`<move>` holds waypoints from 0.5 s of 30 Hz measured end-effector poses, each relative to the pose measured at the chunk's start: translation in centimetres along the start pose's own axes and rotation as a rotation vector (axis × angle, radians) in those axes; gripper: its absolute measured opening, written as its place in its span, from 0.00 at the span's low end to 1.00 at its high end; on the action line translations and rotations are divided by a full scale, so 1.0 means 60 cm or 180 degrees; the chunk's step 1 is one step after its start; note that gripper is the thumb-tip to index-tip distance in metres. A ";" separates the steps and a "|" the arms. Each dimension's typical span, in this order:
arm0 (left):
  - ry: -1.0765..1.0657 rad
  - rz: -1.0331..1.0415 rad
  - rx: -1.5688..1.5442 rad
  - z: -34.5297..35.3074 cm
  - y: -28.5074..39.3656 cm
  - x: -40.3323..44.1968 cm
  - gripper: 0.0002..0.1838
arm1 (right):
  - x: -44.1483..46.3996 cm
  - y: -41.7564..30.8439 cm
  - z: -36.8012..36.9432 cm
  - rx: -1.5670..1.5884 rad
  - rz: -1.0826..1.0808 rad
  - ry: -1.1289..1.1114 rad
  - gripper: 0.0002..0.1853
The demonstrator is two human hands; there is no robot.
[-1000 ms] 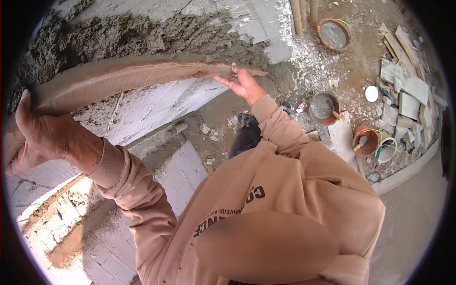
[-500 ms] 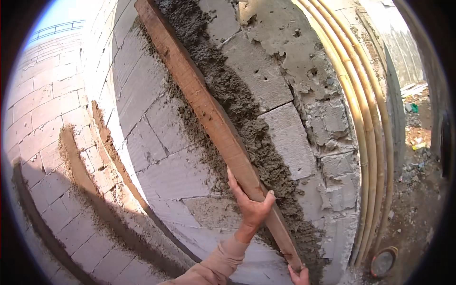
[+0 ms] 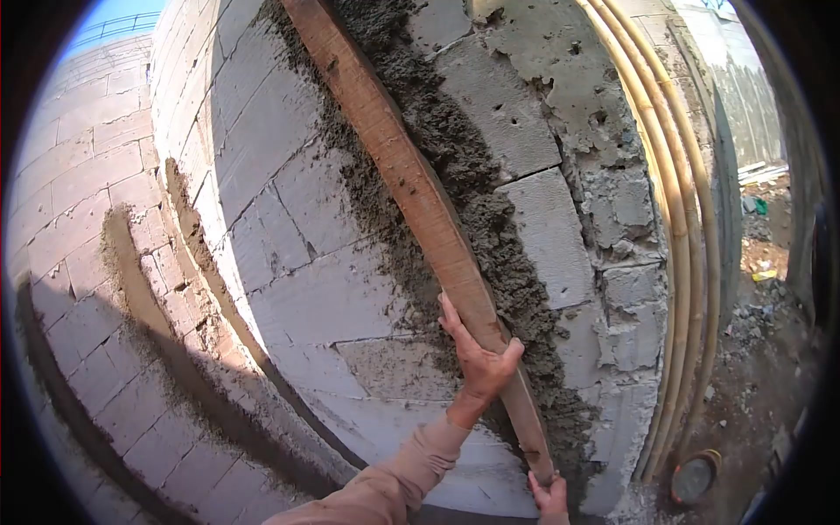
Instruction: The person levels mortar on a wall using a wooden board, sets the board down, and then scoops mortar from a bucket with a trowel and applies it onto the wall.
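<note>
A long wooden board (image 3: 411, 192) lies against a strip of rough wet mortar (image 3: 464, 166) on the block wall (image 3: 297, 210), running from the top of the view down to the lower right. My left hand (image 3: 486, 354) grips the board below its middle, with fingers on one edge and the thumb on the other. At the board's lower end, my right hand (image 3: 549, 497) holds it from below, partly cut off by the frame. Mortar shows along both sides of the board.
Bamboo poles (image 3: 678, 236) stand upright at the right of the wall. A round bucket (image 3: 694, 479) sits on the ground at the lower right. Another block wall (image 3: 87, 219) on the left carries mortar strips (image 3: 166, 341). Rubble lies at the far right.
The view has swung up from the ground and buckets to the wall. Since the middle frame, the board and both hands appear slightly further right in view, still gripping.
</note>
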State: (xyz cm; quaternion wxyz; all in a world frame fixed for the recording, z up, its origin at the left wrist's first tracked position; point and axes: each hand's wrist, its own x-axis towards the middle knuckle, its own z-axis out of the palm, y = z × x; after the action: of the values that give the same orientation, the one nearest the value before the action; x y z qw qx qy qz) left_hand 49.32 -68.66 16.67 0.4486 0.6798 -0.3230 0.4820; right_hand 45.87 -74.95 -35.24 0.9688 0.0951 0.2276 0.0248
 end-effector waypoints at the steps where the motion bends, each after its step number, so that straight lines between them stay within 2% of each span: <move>1: -0.0007 0.0018 0.0015 0.001 0.001 0.003 0.63 | -0.005 0.002 0.007 -0.0008 -0.0084 0.0033 0.20; 5: 0.0056 0.0222 0.0323 -0.004 0.023 0.055 0.64 | -0.048 0.012 0.072 0.0059 -0.0176 0.0055 0.19; 8: 0.0026 0.0295 0.0234 0.000 0.037 0.114 0.65 | -0.064 0.015 0.116 0.0071 -0.0122 -0.0181 0.18; 11: -0.0012 0.0445 0.0144 0.007 0.064 0.175 0.66 | -0.147 0.024 0.221 0.0294 -0.0052 0.0017 0.15; 15: -0.0014 0.0498 0.0043 0.000 0.106 0.215 0.66 | -0.184 0.033 0.253 0.0197 -0.0158 -0.0157 0.16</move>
State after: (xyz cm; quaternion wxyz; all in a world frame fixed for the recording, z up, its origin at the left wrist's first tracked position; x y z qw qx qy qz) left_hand 48.00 -71.24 30.74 0.4043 0.6565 -0.3729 0.5162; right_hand 42.73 -76.65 -16.67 0.9710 0.1199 0.2066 -0.0086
